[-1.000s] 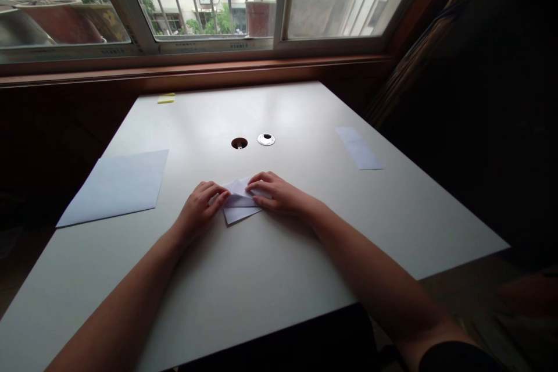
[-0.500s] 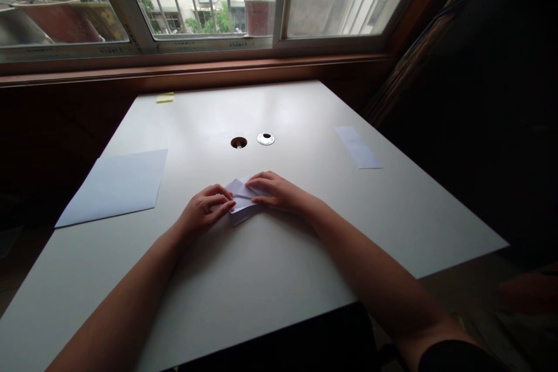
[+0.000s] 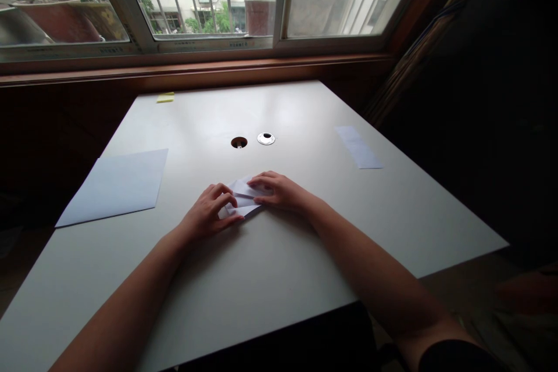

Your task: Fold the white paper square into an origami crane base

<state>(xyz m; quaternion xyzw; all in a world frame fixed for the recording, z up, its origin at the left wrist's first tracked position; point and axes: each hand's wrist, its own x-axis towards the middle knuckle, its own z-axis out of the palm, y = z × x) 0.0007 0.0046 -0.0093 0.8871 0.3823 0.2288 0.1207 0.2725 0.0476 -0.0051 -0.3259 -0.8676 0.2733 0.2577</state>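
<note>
A folded sheet of white paper [image 3: 244, 202] lies on the white table between my two hands, with creases and layered flaps showing. My left hand [image 3: 212, 209] grips its left side, fingers curled over the top and the thumb at the near edge. My right hand [image 3: 279, 190] is closed on the right side, fingers bent across the upper flap and the thumb lower down. The fingers of both hands cover parts of the paper, so its full outline is hidden.
White paper sheets [image 3: 117, 186] lie at the left table edge. A narrow paper strip [image 3: 358, 147] is on the right. Beyond the hands are a round hole [image 3: 239, 142] and its white cover [image 3: 265, 139]. Yellow sticky notes [image 3: 165, 97] sit at the far left corner, below the window.
My left hand has shifted slightly, its thumb moving down and right to the paper's near edge. The near flap, which stuck out downward before, now lies flatter. My right hand has barely moved.
</note>
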